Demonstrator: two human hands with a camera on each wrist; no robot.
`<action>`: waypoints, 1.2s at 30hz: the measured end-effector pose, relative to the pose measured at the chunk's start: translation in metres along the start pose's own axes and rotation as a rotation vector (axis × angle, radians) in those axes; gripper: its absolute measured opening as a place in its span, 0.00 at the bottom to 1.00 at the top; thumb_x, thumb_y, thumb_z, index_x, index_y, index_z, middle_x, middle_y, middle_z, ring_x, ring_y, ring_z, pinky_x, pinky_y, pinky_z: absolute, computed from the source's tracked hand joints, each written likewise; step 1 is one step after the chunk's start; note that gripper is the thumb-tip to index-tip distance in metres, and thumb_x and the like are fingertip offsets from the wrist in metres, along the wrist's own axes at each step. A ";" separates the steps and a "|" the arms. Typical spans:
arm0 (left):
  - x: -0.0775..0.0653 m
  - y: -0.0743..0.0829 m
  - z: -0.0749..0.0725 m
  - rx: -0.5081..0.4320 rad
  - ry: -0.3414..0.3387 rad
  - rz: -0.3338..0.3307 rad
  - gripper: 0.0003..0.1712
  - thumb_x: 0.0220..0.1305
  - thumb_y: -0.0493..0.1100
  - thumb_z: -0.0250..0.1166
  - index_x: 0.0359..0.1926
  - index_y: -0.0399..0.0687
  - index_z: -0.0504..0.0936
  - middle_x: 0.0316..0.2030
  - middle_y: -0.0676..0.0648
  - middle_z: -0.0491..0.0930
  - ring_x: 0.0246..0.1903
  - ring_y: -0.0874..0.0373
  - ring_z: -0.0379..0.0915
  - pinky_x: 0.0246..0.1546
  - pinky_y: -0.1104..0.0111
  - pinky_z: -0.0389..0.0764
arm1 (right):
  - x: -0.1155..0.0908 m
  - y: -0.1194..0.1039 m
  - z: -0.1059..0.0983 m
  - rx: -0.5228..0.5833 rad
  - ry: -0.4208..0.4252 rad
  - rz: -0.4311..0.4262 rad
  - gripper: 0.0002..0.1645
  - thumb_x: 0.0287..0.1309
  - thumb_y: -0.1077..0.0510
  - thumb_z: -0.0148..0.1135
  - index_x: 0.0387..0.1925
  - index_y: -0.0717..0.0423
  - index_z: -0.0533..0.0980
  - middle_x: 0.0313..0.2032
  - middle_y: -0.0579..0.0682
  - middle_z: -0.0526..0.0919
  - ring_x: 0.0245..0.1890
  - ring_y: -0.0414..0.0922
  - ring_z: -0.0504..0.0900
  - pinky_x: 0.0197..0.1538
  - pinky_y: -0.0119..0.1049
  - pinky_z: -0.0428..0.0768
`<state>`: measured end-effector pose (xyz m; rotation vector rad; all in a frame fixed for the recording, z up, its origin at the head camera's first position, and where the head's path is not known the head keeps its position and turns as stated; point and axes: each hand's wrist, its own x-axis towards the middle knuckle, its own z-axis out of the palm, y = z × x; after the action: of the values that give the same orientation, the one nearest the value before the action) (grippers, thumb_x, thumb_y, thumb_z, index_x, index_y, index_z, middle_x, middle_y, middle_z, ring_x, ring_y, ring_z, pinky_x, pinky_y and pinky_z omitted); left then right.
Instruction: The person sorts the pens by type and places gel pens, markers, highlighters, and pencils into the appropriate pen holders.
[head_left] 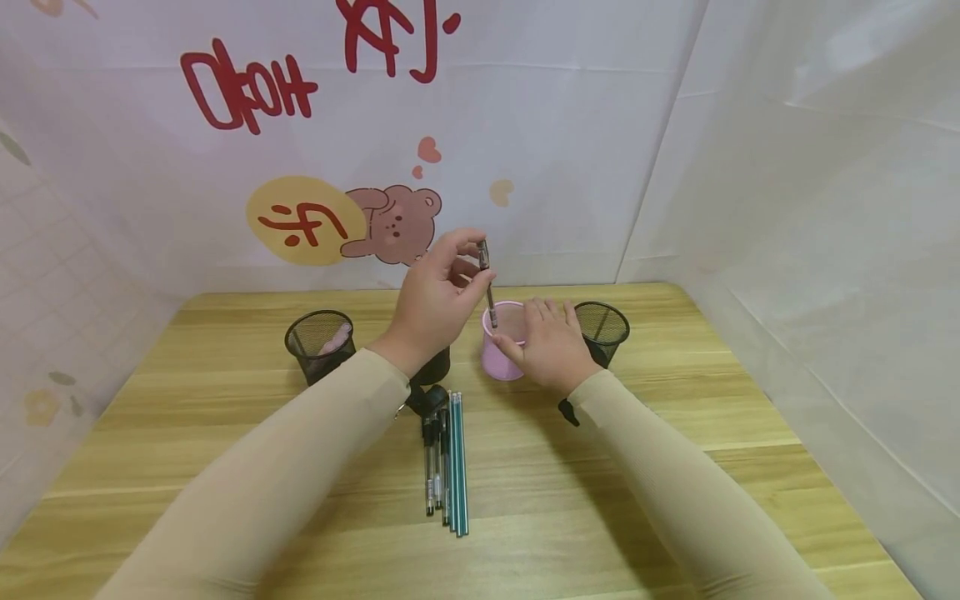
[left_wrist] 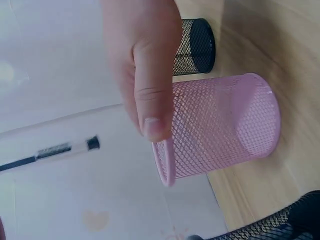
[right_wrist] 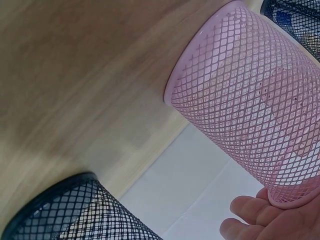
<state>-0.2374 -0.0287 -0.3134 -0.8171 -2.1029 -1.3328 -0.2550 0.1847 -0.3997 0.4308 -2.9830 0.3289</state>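
My left hand (head_left: 437,298) pinches a clear-barrelled pen (head_left: 491,304) by its upper end, holding it upright over a pink mesh pen holder (head_left: 498,364). In the left wrist view the pen's dark-tipped end (left_wrist: 93,143) hangs apart from the pink rim. My right hand (head_left: 555,348) holds the pink holder at its rim, the thumb (left_wrist: 152,107) lying on the near side. Past the rim, in the right wrist view, its fingers (right_wrist: 250,212) reach out slightly bent. The pink holder stands upright on the wooden table (head_left: 525,492).
Several capped pens (head_left: 431,467) and teal pencils (head_left: 458,475) lie side by side in front. A black mesh holder (head_left: 433,367) is partly hidden behind my left wrist. Another black holder (head_left: 318,346) with something pinkish stands left, one more (head_left: 603,325) right. White walls (head_left: 540,167) enclose the table.
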 end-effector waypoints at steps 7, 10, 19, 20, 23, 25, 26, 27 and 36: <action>0.006 -0.009 0.017 -0.023 0.092 0.026 0.22 0.70 0.35 0.68 0.63 0.43 0.76 0.47 0.40 0.84 0.42 0.49 0.89 0.43 0.59 0.89 | -0.001 0.000 0.000 0.001 0.006 0.001 0.54 0.71 0.23 0.46 0.75 0.63 0.62 0.73 0.60 0.70 0.79 0.61 0.61 0.82 0.67 0.44; 0.004 -0.014 0.024 -0.019 0.065 -0.010 0.22 0.71 0.36 0.68 0.63 0.44 0.76 0.49 0.41 0.83 0.44 0.50 0.89 0.45 0.61 0.88 | -0.002 -0.001 -0.001 0.006 0.001 0.002 0.55 0.72 0.23 0.45 0.76 0.63 0.61 0.74 0.61 0.69 0.80 0.62 0.60 0.83 0.67 0.44; -0.007 -0.024 0.035 0.028 0.000 -0.087 0.23 0.71 0.37 0.69 0.64 0.46 0.77 0.49 0.42 0.86 0.43 0.51 0.89 0.45 0.60 0.89 | -0.001 -0.002 0.001 -0.002 -0.004 0.003 0.55 0.71 0.22 0.45 0.76 0.63 0.61 0.75 0.60 0.69 0.80 0.62 0.60 0.83 0.66 0.43; -0.009 -0.025 0.036 0.030 -0.009 -0.097 0.23 0.71 0.38 0.69 0.64 0.46 0.77 0.49 0.42 0.86 0.43 0.51 0.89 0.45 0.60 0.89 | 0.000 -0.001 0.002 -0.005 -0.002 0.003 0.56 0.71 0.21 0.44 0.76 0.63 0.61 0.74 0.60 0.69 0.80 0.62 0.60 0.83 0.67 0.43; -0.012 -0.025 0.038 0.031 -0.042 -0.129 0.22 0.71 0.38 0.68 0.64 0.46 0.77 0.49 0.42 0.86 0.44 0.51 0.89 0.46 0.61 0.89 | 0.000 -0.001 0.003 -0.012 0.001 0.006 0.57 0.71 0.20 0.43 0.76 0.63 0.61 0.75 0.60 0.69 0.80 0.61 0.60 0.82 0.67 0.43; -0.014 -0.025 0.038 0.038 -0.066 -0.141 0.22 0.72 0.38 0.68 0.64 0.47 0.77 0.51 0.43 0.85 0.46 0.52 0.89 0.47 0.61 0.89 | 0.000 -0.001 0.003 -0.016 0.000 0.006 0.57 0.70 0.20 0.42 0.76 0.63 0.61 0.75 0.60 0.69 0.80 0.61 0.60 0.82 0.67 0.43; -0.014 -0.024 0.038 0.041 -0.075 -0.143 0.21 0.72 0.38 0.68 0.63 0.47 0.77 0.51 0.43 0.85 0.46 0.52 0.89 0.48 0.61 0.89 | 0.000 -0.001 0.002 -0.018 -0.003 0.007 0.57 0.70 0.20 0.42 0.76 0.63 0.61 0.75 0.60 0.69 0.80 0.62 0.60 0.82 0.67 0.43; -0.014 -0.024 0.038 0.044 -0.081 -0.142 0.21 0.72 0.39 0.68 0.63 0.47 0.77 0.52 0.44 0.85 0.46 0.52 0.89 0.48 0.61 0.89 | 0.000 -0.001 0.002 -0.017 -0.005 0.008 0.57 0.71 0.20 0.42 0.77 0.63 0.60 0.75 0.60 0.68 0.80 0.62 0.60 0.82 0.67 0.43; -0.016 -0.026 0.038 0.047 -0.093 -0.144 0.19 0.71 0.40 0.70 0.60 0.47 0.78 0.54 0.47 0.85 0.47 0.56 0.88 0.50 0.63 0.88 | -0.001 0.000 0.001 -0.006 -0.001 0.001 0.58 0.70 0.20 0.42 0.77 0.63 0.60 0.75 0.61 0.68 0.80 0.64 0.60 0.82 0.68 0.43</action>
<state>-0.2487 -0.0058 -0.3551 -0.7325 -2.2947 -1.3360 -0.2545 0.1847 -0.4012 0.4287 -2.9840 0.3200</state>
